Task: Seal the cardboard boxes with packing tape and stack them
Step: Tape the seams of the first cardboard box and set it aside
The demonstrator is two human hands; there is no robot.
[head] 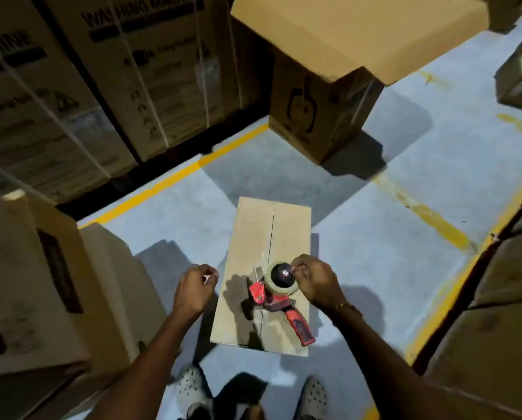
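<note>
At the bottom edge, two pale perforated clogs (193, 389) stand on the grey concrete floor (374, 237). Both bare forearms reach forward from there. Just beyond the feet a small cardboard box (253, 237) lies flat on the floor, its two top flaps closed and meeting along a centre seam that runs away from the person.

A red tape dispenser (276, 294) lies on its side on the near half of the box, over the seam, its handle pointing toward the near right corner. It carries a roll of clear packing tape (281, 275). The right hand (315, 281) hangs over the right side of the roll, its grip curled with fingertips pinching at the roll's dark hub. A thin bracelet (343, 306) sits on that wrist. The left hand (194, 287) hovers at the box's left edge, grip curled in; something small and pale shows at the fingertips, too blurred to name.

On the left stands a tall carton (71, 283) with a dark label. A yellow painted line (174, 180) crosses the floor behind the box. Beyond it are strapped washing machine cartons (117, 71), and to the right another printed carton (317, 107) with a plain cardboard box (359, 31) resting on top, overhanging it. More cartons (496, 298) fill the right edge.
</note>
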